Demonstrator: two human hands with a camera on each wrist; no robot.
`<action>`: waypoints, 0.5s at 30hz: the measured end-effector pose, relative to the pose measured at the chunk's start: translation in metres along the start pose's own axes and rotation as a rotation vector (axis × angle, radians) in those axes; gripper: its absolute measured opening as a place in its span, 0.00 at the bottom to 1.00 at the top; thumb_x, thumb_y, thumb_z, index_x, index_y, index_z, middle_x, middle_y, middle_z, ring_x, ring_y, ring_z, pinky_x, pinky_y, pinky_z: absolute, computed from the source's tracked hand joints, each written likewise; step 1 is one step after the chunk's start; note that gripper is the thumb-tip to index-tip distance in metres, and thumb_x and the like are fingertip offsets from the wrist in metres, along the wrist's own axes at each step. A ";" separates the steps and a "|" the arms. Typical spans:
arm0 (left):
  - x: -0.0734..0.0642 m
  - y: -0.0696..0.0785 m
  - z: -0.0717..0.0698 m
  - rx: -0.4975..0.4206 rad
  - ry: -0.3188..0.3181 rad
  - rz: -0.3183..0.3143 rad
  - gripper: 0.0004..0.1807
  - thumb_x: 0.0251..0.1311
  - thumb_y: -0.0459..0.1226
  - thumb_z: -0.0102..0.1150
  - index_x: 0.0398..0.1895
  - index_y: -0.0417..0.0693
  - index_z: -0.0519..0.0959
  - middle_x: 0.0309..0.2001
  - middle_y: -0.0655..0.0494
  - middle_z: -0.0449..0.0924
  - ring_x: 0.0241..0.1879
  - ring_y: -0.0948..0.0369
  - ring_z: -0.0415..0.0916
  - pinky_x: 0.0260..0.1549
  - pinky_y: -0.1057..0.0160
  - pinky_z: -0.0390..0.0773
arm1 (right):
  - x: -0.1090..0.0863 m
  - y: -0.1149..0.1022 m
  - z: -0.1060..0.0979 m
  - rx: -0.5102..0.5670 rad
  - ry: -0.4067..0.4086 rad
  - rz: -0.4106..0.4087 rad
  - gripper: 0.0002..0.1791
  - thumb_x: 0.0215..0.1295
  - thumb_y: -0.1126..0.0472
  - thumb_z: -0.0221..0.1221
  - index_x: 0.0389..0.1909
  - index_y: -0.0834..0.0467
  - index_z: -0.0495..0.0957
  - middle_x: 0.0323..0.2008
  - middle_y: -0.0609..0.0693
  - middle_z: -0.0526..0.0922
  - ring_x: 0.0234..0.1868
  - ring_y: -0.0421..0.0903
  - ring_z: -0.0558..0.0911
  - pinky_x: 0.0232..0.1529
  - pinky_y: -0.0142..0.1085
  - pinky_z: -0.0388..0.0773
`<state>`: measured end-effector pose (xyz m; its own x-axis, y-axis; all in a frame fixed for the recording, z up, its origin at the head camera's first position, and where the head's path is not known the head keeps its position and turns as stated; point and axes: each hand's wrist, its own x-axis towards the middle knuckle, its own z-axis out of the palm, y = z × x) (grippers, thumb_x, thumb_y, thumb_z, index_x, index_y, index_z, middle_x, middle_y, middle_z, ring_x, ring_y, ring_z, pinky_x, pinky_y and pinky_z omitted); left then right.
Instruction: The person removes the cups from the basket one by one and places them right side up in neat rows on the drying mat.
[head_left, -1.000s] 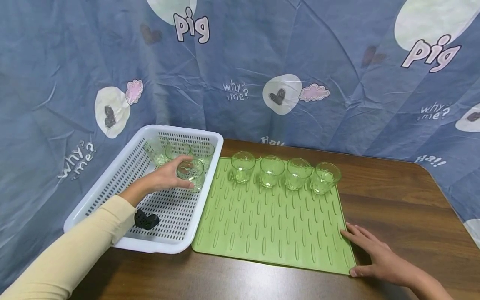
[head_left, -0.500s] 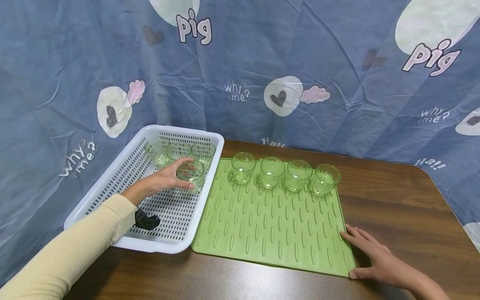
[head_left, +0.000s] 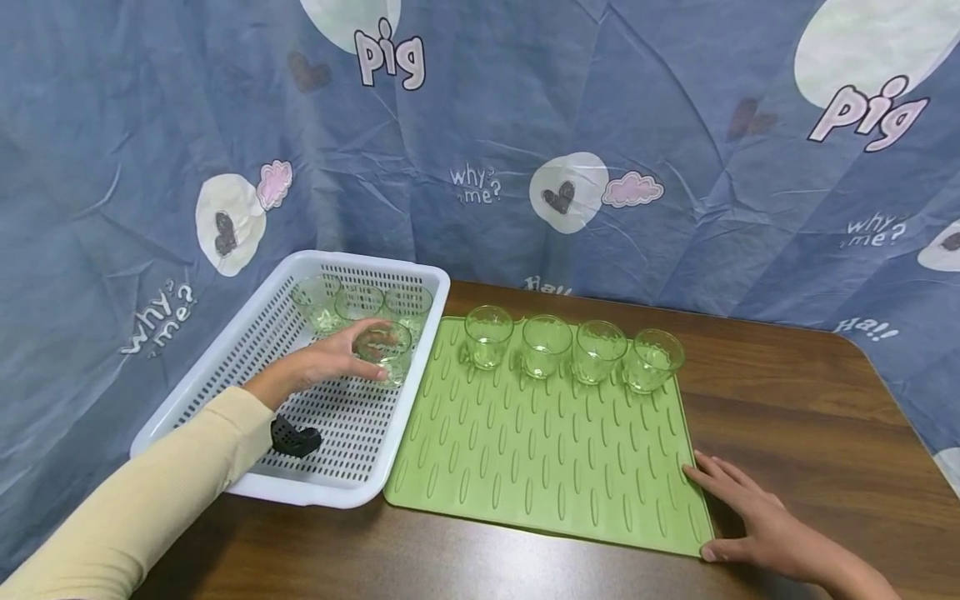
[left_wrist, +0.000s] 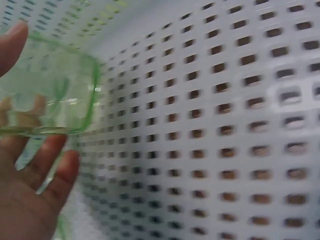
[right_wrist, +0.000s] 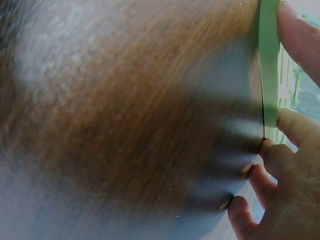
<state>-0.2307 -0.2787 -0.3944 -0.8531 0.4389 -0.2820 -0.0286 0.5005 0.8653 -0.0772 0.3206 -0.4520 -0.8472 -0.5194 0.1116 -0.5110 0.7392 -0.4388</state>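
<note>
My left hand [head_left: 335,354] reaches into the white plastic basket [head_left: 442,312] and holds a clear green-tinted glass [head_left: 393,350] near the right wall. In the left wrist view, thumb and fingers lie around that glass [left_wrist: 65,95]. Three similar glasses stand behind it in the basket; one is the glass [head_left: 317,302] in the far left corner. My right hand [head_left: 761,521] rests at the right edge of a green ribbed mat [head_left: 540,450]. Its thumb and fingertips touch the mat's edge and the wood, as the right wrist view shows.
Several green-tinted glasses stand upright in a row along the mat's far edge, among them one glass [head_left: 546,346]. A black object [head_left: 296,439] is in the basket's near part, partly behind the sleeve. Wooden table [head_left: 810,417] extends right of the mat; a blue printed cloth [head_left: 480,117] hangs behind.
The view has shifted very slightly. Both hands keep their places: the left on the glass in the basket, the right at the mat's edge.
</note>
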 end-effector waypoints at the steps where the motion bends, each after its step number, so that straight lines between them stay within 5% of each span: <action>1: -0.001 0.002 0.000 0.007 -0.010 0.002 0.50 0.58 0.35 0.68 0.78 0.44 0.48 0.75 0.36 0.58 0.72 0.35 0.58 0.65 0.38 0.70 | -0.001 0.000 0.000 -0.003 0.004 -0.003 0.52 0.42 0.46 0.76 0.71 0.53 0.66 0.77 0.27 0.48 0.73 0.16 0.38 0.45 0.68 0.66; 7: -0.013 0.017 -0.008 0.044 -0.026 0.046 0.48 0.55 0.35 0.70 0.76 0.41 0.53 0.73 0.36 0.62 0.70 0.38 0.63 0.65 0.42 0.71 | 0.000 0.000 -0.001 0.009 -0.003 -0.003 0.52 0.42 0.47 0.75 0.71 0.53 0.66 0.76 0.27 0.49 0.73 0.15 0.38 0.46 0.67 0.65; 15: -0.030 0.049 -0.018 0.074 0.059 0.129 0.46 0.54 0.34 0.70 0.74 0.40 0.57 0.70 0.38 0.67 0.67 0.41 0.68 0.63 0.51 0.75 | 0.002 -0.001 -0.002 0.026 -0.014 0.005 0.51 0.44 0.46 0.75 0.72 0.52 0.66 0.77 0.29 0.50 0.72 0.14 0.38 0.48 0.70 0.65</action>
<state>-0.2156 -0.2808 -0.3355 -0.8767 0.4591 -0.1440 0.1194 0.4976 0.8592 -0.0788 0.3199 -0.4496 -0.8476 -0.5218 0.0966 -0.5024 0.7306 -0.4625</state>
